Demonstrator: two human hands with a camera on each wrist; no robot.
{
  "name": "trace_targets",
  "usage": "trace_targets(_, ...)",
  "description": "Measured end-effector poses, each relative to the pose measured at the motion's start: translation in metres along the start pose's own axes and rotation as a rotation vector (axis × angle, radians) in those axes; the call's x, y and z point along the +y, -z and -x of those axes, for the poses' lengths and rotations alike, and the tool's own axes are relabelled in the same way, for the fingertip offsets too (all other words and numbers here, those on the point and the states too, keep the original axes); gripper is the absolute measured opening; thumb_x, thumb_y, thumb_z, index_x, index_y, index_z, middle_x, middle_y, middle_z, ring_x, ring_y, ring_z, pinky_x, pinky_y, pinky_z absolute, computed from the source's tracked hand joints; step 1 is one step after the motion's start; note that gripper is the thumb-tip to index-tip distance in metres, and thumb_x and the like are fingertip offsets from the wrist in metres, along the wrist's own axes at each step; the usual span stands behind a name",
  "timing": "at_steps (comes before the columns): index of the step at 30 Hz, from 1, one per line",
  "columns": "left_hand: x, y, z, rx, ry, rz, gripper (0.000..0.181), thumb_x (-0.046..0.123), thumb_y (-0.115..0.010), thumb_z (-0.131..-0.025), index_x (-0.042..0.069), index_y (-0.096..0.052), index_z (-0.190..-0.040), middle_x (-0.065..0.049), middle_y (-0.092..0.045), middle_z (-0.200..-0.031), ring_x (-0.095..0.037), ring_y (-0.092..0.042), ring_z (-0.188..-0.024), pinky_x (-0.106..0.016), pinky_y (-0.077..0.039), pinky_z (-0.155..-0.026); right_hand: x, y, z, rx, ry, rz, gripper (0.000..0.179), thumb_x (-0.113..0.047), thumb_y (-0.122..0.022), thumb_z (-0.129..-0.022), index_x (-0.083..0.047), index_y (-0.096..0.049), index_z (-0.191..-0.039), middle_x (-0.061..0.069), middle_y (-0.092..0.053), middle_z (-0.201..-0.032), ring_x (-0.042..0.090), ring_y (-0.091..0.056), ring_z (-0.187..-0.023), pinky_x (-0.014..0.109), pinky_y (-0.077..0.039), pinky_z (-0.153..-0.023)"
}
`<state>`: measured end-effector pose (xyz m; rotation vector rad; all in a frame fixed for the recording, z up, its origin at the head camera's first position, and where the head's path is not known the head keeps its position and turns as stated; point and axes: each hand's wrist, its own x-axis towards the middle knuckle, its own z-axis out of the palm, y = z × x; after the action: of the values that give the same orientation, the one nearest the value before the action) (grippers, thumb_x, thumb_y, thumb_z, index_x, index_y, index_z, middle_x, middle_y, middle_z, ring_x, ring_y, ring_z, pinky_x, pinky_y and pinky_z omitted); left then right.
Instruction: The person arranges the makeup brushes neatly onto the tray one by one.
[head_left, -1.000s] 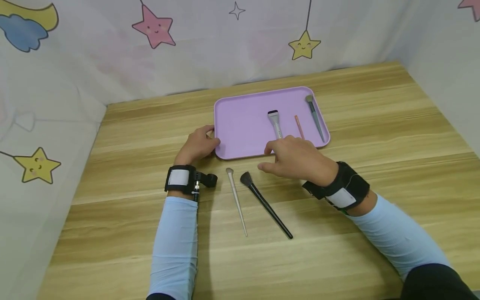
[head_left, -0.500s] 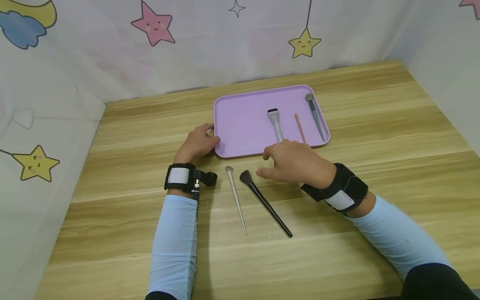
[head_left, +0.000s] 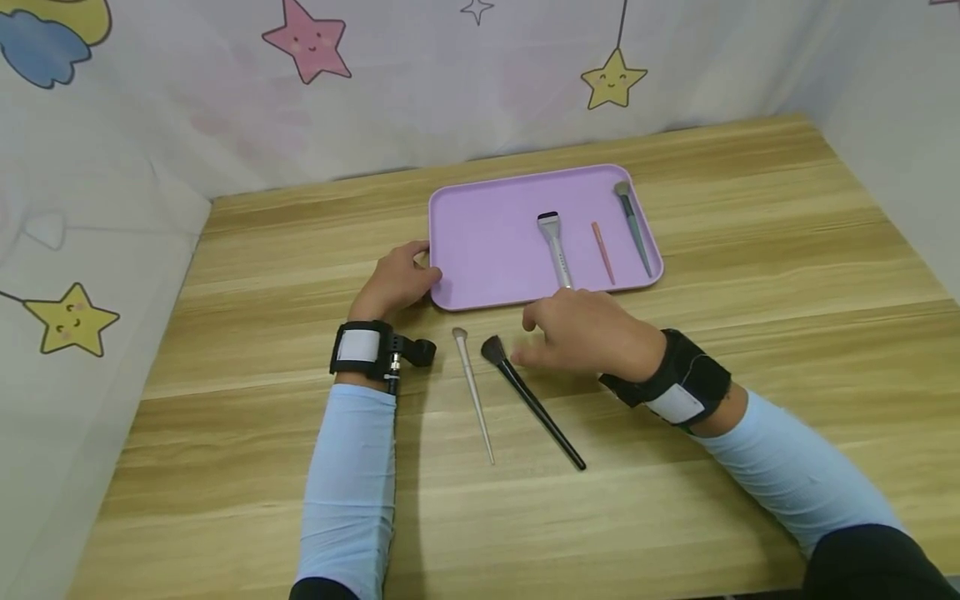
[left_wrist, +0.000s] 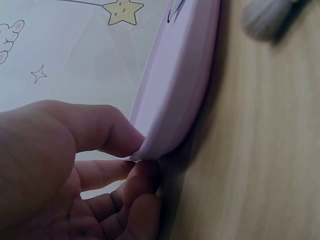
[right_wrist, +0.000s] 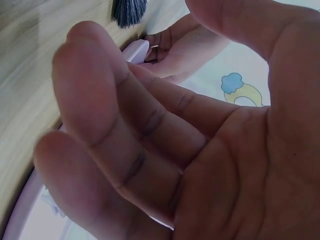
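Note:
My left hand [head_left: 397,279] pinches the left rim of the lilac tray [head_left: 487,242]; in the left wrist view the thumb lies over the tray's edge [left_wrist: 185,80] with fingers beneath. My right hand [head_left: 592,333], holding nothing, hovers over the table at the tray's front edge, fingers loosely bent. Just left of its thumb lies a black makeup brush [head_left: 534,406], whose dark bristles [right_wrist: 130,12] show in the right wrist view. A thin pale makeup brush [head_left: 473,392] lies left of that. On the tray, the hand hides the handle end of a flat-headed grey brush [head_left: 556,246].
Right of the flat-headed brush, the tray also holds a short pink stick-like brush [head_left: 603,252] and a green-handled brush [head_left: 633,229]. A wooden table [head_left: 247,333] carries everything. Behind it hangs a pale curtain [head_left: 420,92] printed with stars.
My right hand has drawn back a little from the tray toward the black brush, uncovering more of the pink brush. The left hand stays on the rim. The head view has tilted slightly down.

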<state>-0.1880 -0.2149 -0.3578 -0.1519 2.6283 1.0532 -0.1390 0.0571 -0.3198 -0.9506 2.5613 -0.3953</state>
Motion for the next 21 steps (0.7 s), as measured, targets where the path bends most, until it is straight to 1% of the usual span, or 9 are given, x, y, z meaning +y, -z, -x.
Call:
trace_targets(6,0.001,-0.002,0.0,0.005,0.004,-0.001,0.066,0.023,-0.055,-0.096,0.006,-0.035,-0.156,-0.009,-0.059,-0.084,-0.019,-0.053,-0.068,-0.031,-0.042,-0.063,0.001,-0.004,0.0,-0.006,0.037,0.012,0.047,-0.043,-0.073,-0.089,-0.004,-0.074,-0.114,0.005,-0.072,-0.091,0.019,-0.065,-0.076,0.038,-0.052,-0.063)
trace_targets(9,0.0,-0.002,0.0,0.006,0.005,-0.006,0.066,0.023,-0.054,-0.096,0.006,-0.035,-0.156,-0.01,-0.059,-0.084,-0.019,-0.053,-0.07,-0.031,-0.042,-0.064,0.0,-0.007,0.0,-0.033,0.065,0.031,0.041,-0.044,-0.073,-0.088,-0.007,-0.075,-0.104,0.002,-0.071,-0.09,0.018,-0.064,-0.076,0.037,-0.053,-0.063)
trace_targets(13,0.001,-0.002,-0.001,0.007,0.006,-0.006,0.065,0.023,-0.054,-0.096,0.006,-0.035,-0.156,-0.01,-0.06,-0.085,-0.019,-0.052,-0.07,-0.031,-0.041,-0.064,-0.002,-0.012,-0.001,-0.088,0.091,0.067,0.035,-0.049,-0.074,-0.087,-0.014,-0.07,-0.086,-0.004,-0.065,-0.081,0.016,-0.061,-0.07,0.036,-0.049,-0.057)
trace_targets(17,0.001,-0.002,0.0,0.011,0.002,-0.004,0.065,0.023,-0.054,-0.096,0.005,-0.036,-0.156,-0.01,-0.059,-0.083,-0.019,-0.052,-0.069,-0.031,-0.041,-0.063,-0.005,-0.015,-0.001,-0.145,0.081,0.064,0.034,-0.049,-0.075,-0.086,-0.018,-0.065,-0.079,-0.006,-0.062,-0.076,0.016,-0.059,-0.068,0.036,-0.046,-0.054)
trace_targets(21,0.001,-0.001,-0.001,0.015,-0.002,-0.009,0.065,0.022,-0.054,-0.096,0.005,-0.036,-0.156,-0.009,-0.059,-0.083,-0.018,-0.051,-0.068,-0.031,-0.042,-0.064,-0.007,-0.016,-0.001,-0.154,0.071,0.06,0.034,-0.048,-0.076,-0.087,-0.018,-0.064,-0.077,-0.005,-0.061,-0.074,0.017,-0.058,-0.068,0.036,-0.046,-0.054)
